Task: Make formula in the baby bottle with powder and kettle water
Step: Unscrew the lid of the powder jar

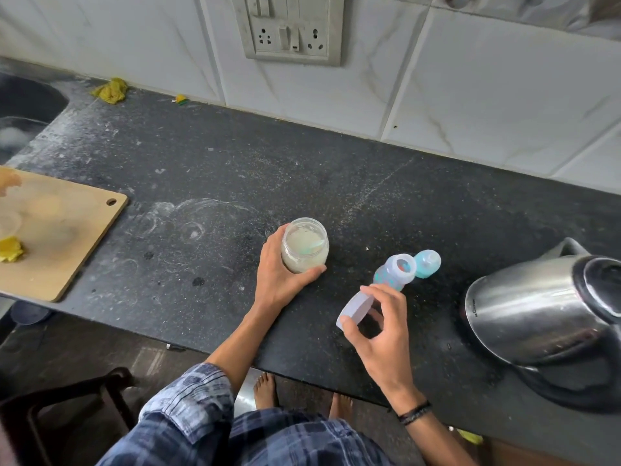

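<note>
Centrally, on a dark counter (pixel 235 169), the left hand (pixel 279 280) wraps around an upright, open jar (pixel 305 245) of pale powder. The right hand (pixel 379 327) pinches its white lid (pixel 354 309) by the fingertips, tilted. Just beyond it, the clear, teal-patterned baby bottle (pixel 396 272) stands upright with its mouth open. A steel kettle (pixel 531 317) sits to the right.

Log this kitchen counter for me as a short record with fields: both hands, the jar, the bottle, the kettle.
left hand: grips the powder jar standing on the counter
powder jar: uncovered, pale powder inside
right hand: holds the lid by its rim
baby bottle: top open, right of the jar
teal cap: off, beside the bottle
kettle: steel, far right
chopping board: far left
</note>
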`<state>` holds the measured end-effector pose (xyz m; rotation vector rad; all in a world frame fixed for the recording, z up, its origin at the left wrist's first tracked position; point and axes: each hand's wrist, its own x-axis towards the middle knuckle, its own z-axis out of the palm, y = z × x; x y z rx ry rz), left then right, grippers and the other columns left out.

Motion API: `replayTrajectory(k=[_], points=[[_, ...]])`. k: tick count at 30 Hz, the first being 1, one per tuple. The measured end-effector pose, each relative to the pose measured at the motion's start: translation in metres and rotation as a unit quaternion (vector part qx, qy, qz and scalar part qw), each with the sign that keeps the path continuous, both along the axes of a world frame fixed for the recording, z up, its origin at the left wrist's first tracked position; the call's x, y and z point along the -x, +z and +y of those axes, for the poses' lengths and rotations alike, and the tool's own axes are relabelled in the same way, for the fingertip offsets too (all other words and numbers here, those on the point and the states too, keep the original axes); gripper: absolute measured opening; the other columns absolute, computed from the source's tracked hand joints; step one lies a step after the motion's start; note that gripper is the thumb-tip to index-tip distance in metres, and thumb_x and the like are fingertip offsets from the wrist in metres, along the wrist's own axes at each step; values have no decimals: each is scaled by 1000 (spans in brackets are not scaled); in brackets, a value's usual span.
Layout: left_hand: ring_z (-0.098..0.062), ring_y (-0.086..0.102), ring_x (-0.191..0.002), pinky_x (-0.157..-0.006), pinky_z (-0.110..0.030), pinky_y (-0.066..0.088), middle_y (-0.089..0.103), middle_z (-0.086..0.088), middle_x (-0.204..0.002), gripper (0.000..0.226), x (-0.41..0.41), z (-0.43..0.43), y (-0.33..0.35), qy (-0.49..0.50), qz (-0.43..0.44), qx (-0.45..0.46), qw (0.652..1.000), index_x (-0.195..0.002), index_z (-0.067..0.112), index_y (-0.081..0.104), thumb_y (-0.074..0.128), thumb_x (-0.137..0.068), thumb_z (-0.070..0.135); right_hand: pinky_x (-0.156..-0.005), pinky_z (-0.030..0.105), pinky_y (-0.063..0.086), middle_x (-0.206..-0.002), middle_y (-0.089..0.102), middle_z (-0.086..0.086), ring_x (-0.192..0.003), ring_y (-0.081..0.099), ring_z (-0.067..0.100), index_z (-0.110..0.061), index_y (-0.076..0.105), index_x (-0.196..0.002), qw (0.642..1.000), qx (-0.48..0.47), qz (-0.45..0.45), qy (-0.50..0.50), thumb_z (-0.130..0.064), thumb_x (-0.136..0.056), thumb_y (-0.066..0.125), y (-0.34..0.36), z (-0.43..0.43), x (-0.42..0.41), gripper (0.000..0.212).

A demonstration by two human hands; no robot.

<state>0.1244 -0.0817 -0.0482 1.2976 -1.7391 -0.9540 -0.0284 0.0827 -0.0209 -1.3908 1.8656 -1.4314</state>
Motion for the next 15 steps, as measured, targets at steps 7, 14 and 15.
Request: replayTrajectory(k=[7,14,15], points=[[6,39,-130,-108,-17,28,47,21,-137,92,-1,0,0,-1,1,-6,1000,-140,32,44,93,-63,42,-99,45,53,-129,45,-4,-126,50,17,-15,56,-116,999,12,33,-3,-24,-76,86,-19,1,-2,51],[12,37,-126,-105,-13,27,40,46,-128,90,-1,-1,4,-12,-3,4,1000,-136,45,39,94,-63,39,-106,29,46,-129,42,1,-127,48,14,-21,59,-123,996,24,88,-4,-20,-73,88,-28,14,-2,58],[13,37,-126,-105,-12,26,38,48,-128,91,-1,0,5,-12,-3,5,1000,-135,47,38,93,-64,39,-107,29,45,-128,43,3,-127,49,15,-21,60,-122,995,27,93,-5,-23,-74,87,-28,15,-3,55]])
